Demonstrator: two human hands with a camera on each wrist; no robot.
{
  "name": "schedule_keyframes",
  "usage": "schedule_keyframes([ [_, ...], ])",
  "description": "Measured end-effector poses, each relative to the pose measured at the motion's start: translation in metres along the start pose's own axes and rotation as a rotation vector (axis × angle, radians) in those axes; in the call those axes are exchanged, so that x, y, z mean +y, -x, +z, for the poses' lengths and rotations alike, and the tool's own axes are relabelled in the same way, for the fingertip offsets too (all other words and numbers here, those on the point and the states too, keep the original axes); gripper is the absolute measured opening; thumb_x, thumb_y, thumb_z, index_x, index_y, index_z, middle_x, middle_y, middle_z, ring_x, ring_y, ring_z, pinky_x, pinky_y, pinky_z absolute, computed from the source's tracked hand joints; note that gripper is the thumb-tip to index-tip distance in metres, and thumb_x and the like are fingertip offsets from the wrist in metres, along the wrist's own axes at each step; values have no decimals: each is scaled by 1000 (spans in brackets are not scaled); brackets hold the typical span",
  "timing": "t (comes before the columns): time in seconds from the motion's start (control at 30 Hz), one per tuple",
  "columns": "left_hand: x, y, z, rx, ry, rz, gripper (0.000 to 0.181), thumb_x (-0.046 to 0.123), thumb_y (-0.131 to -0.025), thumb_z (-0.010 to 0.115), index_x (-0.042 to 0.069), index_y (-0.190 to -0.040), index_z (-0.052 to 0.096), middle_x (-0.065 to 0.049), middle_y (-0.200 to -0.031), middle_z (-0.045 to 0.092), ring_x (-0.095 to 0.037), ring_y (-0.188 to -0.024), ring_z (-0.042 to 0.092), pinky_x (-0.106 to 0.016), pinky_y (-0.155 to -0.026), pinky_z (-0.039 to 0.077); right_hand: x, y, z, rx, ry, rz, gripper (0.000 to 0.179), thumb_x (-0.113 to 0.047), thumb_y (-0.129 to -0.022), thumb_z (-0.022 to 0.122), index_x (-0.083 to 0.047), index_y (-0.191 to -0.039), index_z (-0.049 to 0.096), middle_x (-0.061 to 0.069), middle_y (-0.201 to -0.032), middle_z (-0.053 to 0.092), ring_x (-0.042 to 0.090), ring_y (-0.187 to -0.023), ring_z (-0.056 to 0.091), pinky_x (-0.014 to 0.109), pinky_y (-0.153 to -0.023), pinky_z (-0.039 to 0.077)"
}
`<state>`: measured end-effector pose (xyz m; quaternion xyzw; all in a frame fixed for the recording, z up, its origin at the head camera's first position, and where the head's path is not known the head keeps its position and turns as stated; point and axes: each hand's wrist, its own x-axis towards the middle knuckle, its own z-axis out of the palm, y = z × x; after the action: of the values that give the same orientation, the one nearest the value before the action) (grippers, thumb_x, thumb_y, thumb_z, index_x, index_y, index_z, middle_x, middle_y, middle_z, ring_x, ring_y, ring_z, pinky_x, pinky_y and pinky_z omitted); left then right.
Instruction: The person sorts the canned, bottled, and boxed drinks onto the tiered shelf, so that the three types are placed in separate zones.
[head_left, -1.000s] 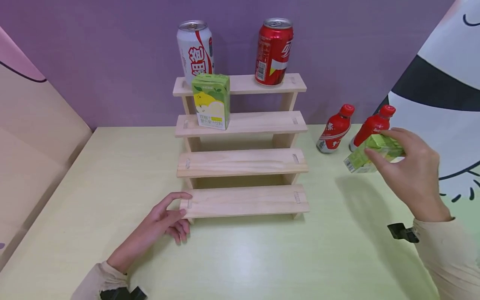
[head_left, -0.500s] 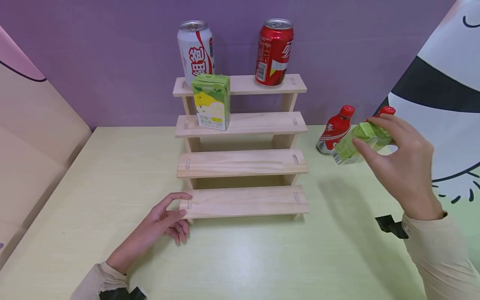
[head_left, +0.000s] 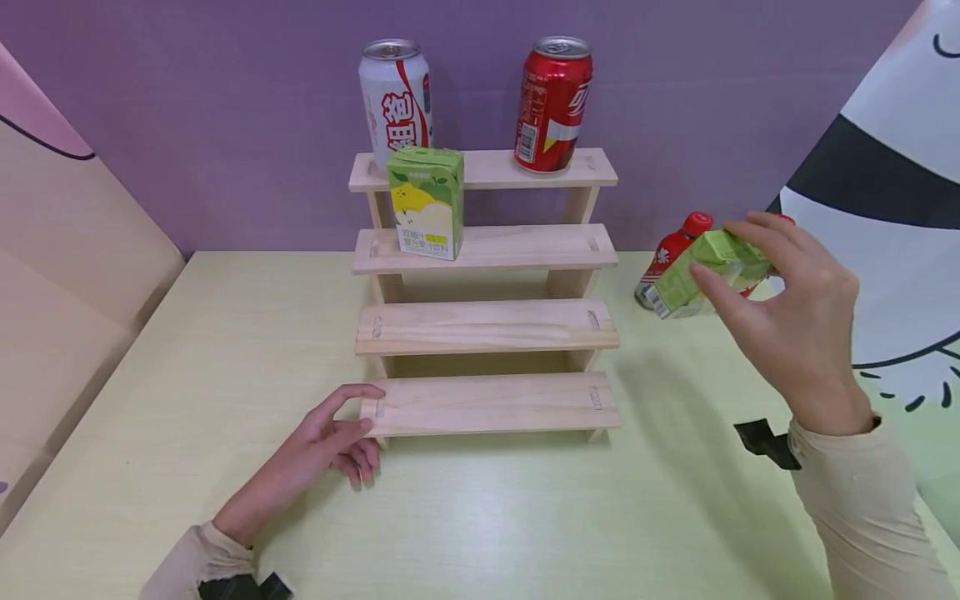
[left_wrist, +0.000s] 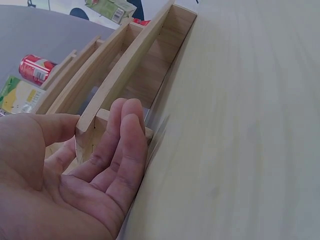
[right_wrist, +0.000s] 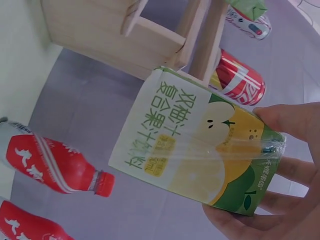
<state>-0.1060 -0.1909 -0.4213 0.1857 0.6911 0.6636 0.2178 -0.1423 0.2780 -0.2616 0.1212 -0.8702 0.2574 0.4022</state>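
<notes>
In the head view, the rightmost red bottle (head_left: 785, 219) is nearly lost behind the right grip (head_left: 798, 321) and its held carton (head_left: 701, 271) — little but the cap shows. That carton covers part of the left red bottle (head_left: 667, 252). The standing carton (head_left: 426, 204) hides the foot of the white can (head_left: 394, 96). In the left wrist view, the left grip (left_wrist: 82, 187) masks the wooden stand's (left_wrist: 122, 70) near end — and the picture's edge cuts the standing carton.

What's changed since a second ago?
The right hand has carried the green-yellow cardboard juice carton leftward and slightly up in the head view, toward the stepped pale-wood shelf; nothing newly gripped or released. Unchanged: the left hand touching the lowest step, the white metal can, red metal can and matching shelved carton.
</notes>
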Motion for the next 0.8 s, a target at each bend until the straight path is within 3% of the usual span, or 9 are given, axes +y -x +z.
schedule_keyframes([
  [0.4,0,-1,0,1,-4,1,41,20,-108,46,15,-146,34,-30,-84,65,-34,-68,67,-47,-60,59,-18,-13,4,34,-9,-53,41,-15,-79,84,-3,-117,73,16,-123,67,35,-114,62,3,-89,34],
  [0.8,0,-1,0,3,-1,-5,41,20,-108,47,15,-146,34,-30,-84,65,-34,-68,67,-46,-59,59,-34,-29,4,2,6,-97,42,-18,-82,81,-2,-120,71,16,-126,66,34,-117,61,0,-87,34],
])
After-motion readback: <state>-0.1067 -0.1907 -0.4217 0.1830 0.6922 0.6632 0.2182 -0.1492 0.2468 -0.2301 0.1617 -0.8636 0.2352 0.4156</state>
